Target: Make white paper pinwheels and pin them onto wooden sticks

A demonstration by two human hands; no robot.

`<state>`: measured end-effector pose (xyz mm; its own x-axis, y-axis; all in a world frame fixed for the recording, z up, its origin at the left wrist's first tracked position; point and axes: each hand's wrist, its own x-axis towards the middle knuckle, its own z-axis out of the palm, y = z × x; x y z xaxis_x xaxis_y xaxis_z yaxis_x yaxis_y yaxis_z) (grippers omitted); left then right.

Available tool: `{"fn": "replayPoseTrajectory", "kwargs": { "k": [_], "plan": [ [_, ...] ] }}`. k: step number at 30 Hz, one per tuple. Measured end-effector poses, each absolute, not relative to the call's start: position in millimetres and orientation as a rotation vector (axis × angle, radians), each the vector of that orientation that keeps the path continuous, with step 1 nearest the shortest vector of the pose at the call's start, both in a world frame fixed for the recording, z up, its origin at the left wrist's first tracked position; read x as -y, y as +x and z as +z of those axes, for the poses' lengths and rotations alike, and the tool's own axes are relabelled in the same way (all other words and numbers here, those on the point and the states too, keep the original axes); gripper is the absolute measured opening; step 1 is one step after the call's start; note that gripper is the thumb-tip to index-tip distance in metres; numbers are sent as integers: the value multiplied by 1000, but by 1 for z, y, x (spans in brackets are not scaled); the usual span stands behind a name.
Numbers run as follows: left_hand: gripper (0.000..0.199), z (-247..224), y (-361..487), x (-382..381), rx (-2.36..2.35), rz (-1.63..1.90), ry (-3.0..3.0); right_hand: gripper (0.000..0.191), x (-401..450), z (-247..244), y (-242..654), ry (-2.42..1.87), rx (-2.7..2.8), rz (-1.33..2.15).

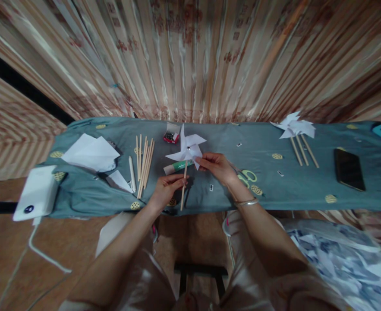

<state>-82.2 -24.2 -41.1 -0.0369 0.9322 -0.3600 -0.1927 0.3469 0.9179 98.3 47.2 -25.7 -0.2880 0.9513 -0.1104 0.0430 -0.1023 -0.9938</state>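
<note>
A white paper pinwheel (188, 147) with a silver pin at its centre is upright in front of me on a thin wooden stick (183, 196). My left hand (166, 190) grips the stick below the blades between thumb and fingers. With thumb and fingertips, my right hand (218, 166) pinches the lower right blade. Behind the pinwheel lies a green and white glue stick (175, 166), partly covered by it. Just beyond sits a small open red box (171, 136) of dark pins. Green-handled scissors (248, 176) lie beside my right wrist, partly hidden.
On the cloth-covered table (261, 138), several wooden sticks (146, 168), a white pencil-shaped stick (132, 173) and white paper sheets (91, 153) lie left. Finished pinwheels (295, 127) and a black phone (350, 169) are right. A white device (36, 192) stands at the left edge; paper scraps (345, 268) fill a bag below.
</note>
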Motion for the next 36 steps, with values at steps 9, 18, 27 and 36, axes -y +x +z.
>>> {"fn": "replayPoseTrajectory", "kwargs": {
  "k": [9,18,27,36],
  "plan": [
    [38,-44,-77,22,-1263,1082,780,50,-42,-21,92,-1131,1368,1648],
    [37,-47,-76,20,-1235,1078,788,48,-38,-17,89,-1090,1527,1669],
    [42,-39,-81,23,-1203,1046,680,44,-54,-9,128,-1129,1233,1510],
    [40,-36,-78,23,-1158,980,638,42,-65,-19,129,-1292,1322,1180]
  ]
}}
